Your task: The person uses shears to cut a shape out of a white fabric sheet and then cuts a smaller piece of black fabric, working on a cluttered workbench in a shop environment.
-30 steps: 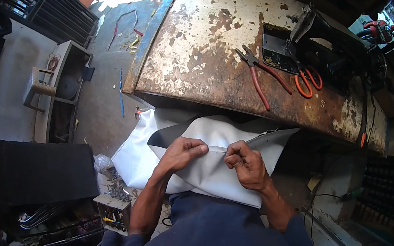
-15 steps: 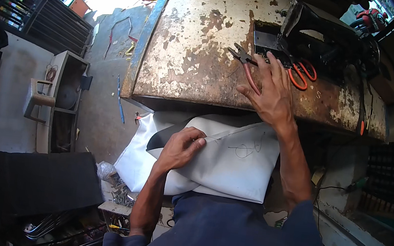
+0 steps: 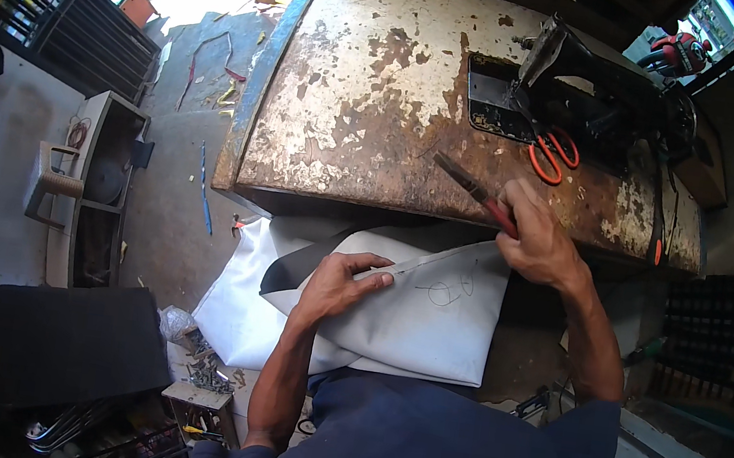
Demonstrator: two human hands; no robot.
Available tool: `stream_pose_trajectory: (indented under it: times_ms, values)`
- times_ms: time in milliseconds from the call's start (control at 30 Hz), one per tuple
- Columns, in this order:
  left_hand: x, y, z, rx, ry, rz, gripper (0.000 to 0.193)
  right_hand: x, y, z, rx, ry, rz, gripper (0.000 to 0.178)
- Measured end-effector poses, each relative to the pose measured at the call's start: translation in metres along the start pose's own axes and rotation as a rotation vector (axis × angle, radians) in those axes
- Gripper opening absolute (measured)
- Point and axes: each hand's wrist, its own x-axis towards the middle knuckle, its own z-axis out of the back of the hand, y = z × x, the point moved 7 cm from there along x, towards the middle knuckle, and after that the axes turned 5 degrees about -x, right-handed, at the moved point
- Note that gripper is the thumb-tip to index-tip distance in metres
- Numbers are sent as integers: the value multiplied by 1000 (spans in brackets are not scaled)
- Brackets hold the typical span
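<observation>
My right hand [image 3: 544, 238] is closed around the red handles of a pair of pliers [image 3: 473, 187], whose dark jaws point up and left over the table's front edge. Below it, a large light grey-white sheet [image 3: 421, 343], perhaps vinyl, lies folded across my lap with dark pen scribbles on it. My left hand [image 3: 338, 290] pinches the sheet's upper folded edge between thumb and fingers. Something thin could be in that pinch, but it is too small to make out.
A worn table [image 3: 361, 61] with peeling paint stands in front of me. On it are a black sewing machine [image 3: 603, 93] and orange-handled scissors [image 3: 548, 158]. A blue strip [image 3: 206, 194] lies on the floor at left, near a grey cabinet [image 3: 104, 185].
My right hand, open above the pliers before, has taken them by the handles, lifted them and drawn back toward the sheet. My left hand stays at the sheet's edge.
</observation>
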Motion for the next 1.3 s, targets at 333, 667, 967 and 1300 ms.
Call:
stream_pose_trajectory:
  times_ms: [333, 667, 967, 1300]
  values:
    - [6, -13, -9, -100, 77, -26, 36, -135, 33, -97, 1038, 816, -578, 42]
    - [-1, -25, -9, 58, 3, -210, 26, -119, 38, -88, 964, 804, -709, 47]
    - [13, -7, 1, 176, -7, -204, 23, -138, 34, -86, 540, 776, -582, 45]
    - [-1, -24, -1, 205, -16, -202, 22, -128, 43, -41, 127, 549, -304, 31]
